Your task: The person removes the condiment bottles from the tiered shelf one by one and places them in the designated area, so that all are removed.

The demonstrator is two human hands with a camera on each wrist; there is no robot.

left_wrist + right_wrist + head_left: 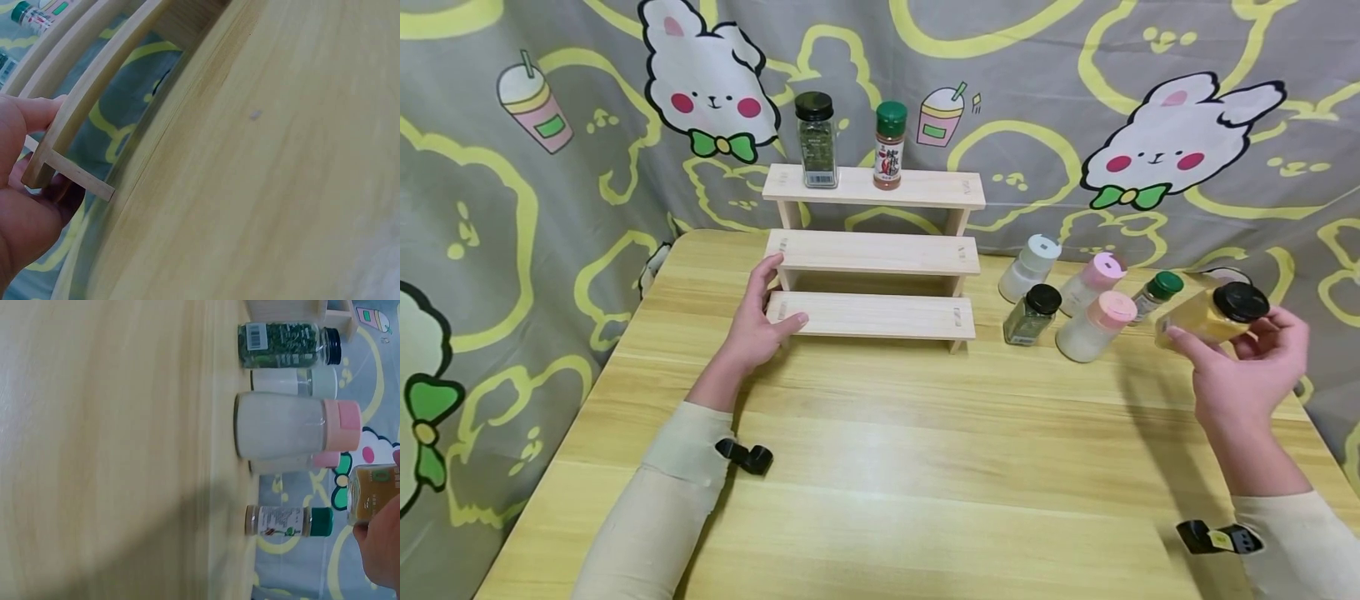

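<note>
A three-tier wooden spice rack (872, 315) stands at the back of the table. My left hand (758, 323) grips the left end of its lowest tier, thumb on top; in the left wrist view its fingers (62, 194) curl beneath the board. On the top tier are a black-lidded jar of green herbs (818, 146) and a green-capped spice bottle (888, 152). At the far right my right hand (1247, 375) holds a black-lidded spice jar (1198, 317) with yellow-brown contents, tilted and raised off the table. That jar also shows in the right wrist view, partly cut off by the frame edge.
Between rack and right hand several containers stand grouped: a white-capped shaker (1030, 268), two pink-capped shakers (1084, 332), a small herb jar (1032, 317) and a green-capped bottle (1153, 296). A patterned curtain (1030, 50) hangs behind the wooden table (910, 467).
</note>
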